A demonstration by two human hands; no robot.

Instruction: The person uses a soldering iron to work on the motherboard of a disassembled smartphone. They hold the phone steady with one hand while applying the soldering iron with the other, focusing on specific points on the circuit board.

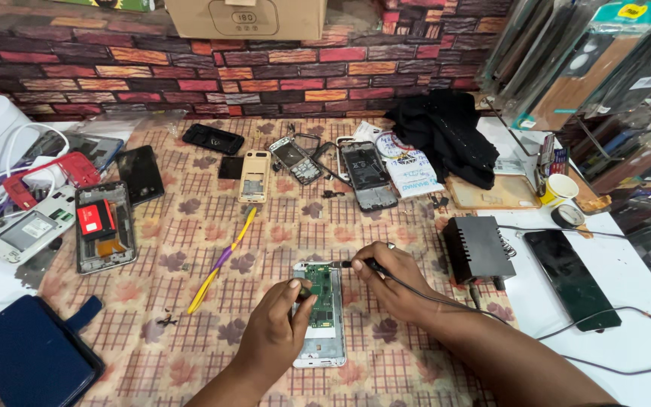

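Note:
An opened white phone [324, 332] with a bare green circuit board [324, 295] lies on the patterned cloth near the front middle. My left hand [274, 330] rests on its left side, thumb pressing the board. My right hand [392, 283] grips a black corded soldering iron [361, 264], its tip pointing left at the phone's top edge. The iron's cable [446, 301] runs right toward a black box station [478, 249].
Dismantled phones and parts lie scattered at the back: a gold keypad phone [255, 175], an open frame [368, 175], a red-battery phone [104, 226]. A yellow-purple pry tool [221, 260], dark wallet case [32, 354], black cloth [446, 136], yellow cup [559, 188], black phone [571, 279].

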